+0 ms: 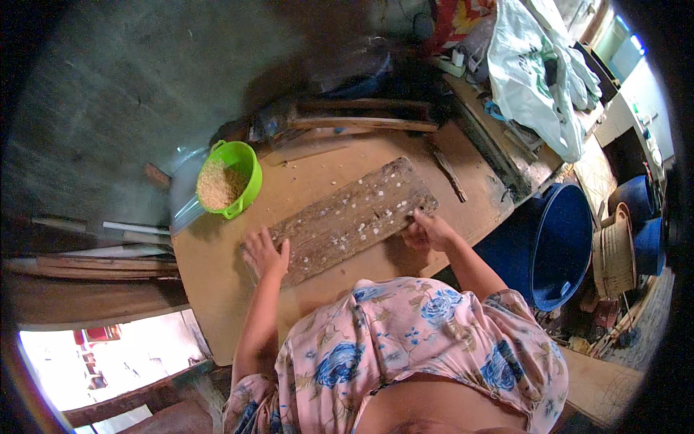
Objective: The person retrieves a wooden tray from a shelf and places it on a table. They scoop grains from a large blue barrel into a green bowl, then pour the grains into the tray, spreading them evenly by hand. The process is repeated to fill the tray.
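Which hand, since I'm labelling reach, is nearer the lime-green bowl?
Left. The left hand is spread at the left end of the wooden board, below the lime-green bowl in the picture; the right hand is at the board's right end, farther off.

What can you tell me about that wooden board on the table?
The wooden board is a long, roughly rectangular brown plank that looks weathered and rough, with pale spots scattered across its upper face. It lies slantwise over the tan tabletop, its right end farther from the person. The left hand rests spread at its left end; the right hand appears to grip the near right corner. Its underside is hidden.
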Motion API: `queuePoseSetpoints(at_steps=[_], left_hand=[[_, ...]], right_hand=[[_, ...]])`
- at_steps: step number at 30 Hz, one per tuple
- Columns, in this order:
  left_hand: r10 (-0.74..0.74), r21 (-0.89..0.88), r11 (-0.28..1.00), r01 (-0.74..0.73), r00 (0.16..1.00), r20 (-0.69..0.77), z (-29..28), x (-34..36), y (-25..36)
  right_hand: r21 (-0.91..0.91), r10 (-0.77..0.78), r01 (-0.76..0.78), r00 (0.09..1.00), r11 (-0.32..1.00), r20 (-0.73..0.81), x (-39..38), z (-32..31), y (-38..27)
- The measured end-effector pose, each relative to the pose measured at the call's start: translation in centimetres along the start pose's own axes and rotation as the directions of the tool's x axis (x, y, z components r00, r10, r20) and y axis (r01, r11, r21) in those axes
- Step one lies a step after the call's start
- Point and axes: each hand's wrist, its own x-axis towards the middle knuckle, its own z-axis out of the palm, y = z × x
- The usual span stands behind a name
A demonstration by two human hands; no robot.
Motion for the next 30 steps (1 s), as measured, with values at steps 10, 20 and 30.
queuePoseSetpoints(at_steps=[10, 20, 30], left_hand=[[-0.302, -0.427, 0.873, 0.235, 0.949, -0.095, 5.3, -2.8, -7.6], [-0.321, -0.631, 0.758, 0.169, 0.937, -0.135, 5.8, -3.1, -9.0], [-0.4, -0.996, 0.059, 0.064, 0.916, 0.035, 1.1, -2.0, -7.9]], right_hand=[[-0.99, -0.776, -0.004, 0.621, -0.144, 0.11, 8.7, 0.4, -16.3], [-0.977, -0.648, -0.026, 0.752, -0.211, 0.12, 15.2, 1.3, -19.3], [-0.74, -0.355, 0.393, 0.692, -0.546, 0.629, 7.4, 4.3, -7.2]])
